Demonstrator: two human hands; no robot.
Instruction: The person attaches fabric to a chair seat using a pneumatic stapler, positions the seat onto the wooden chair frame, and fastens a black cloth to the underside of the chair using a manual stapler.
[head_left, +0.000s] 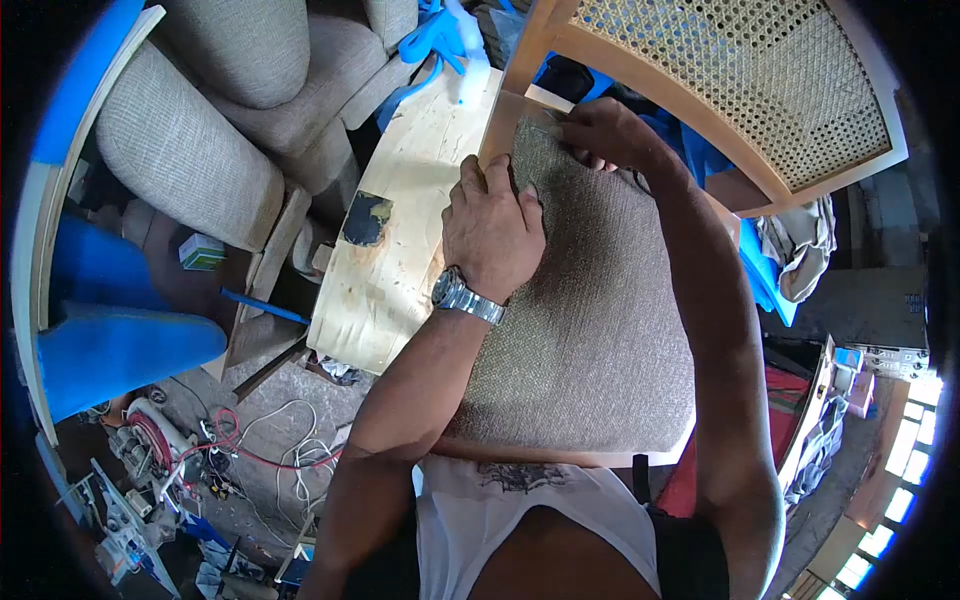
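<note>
A chair with a grey-brown upholstered seat [600, 310] and a woven cane backrest [740, 80] in a wooden frame stands right in front of me. My left hand [492, 232] lies flat on the seat's left edge, fingers spread and reaching toward the wooden frame [503, 125] at the back corner. A metal wristwatch [468, 297] is on that wrist. At the back of the seat, by the same corner, my right hand [605, 135] is closed with curled fingers against the fabric. What it pinches, if anything, is too small to tell.
A stained wooden board [385, 260] lies left of the chair. Upholstered armchair parts [185, 150] and blue-covered pieces [130, 355] are further left. Cables [290, 450] and tools litter the floor at lower left. Crumpled cloth [800, 245] hangs at the right.
</note>
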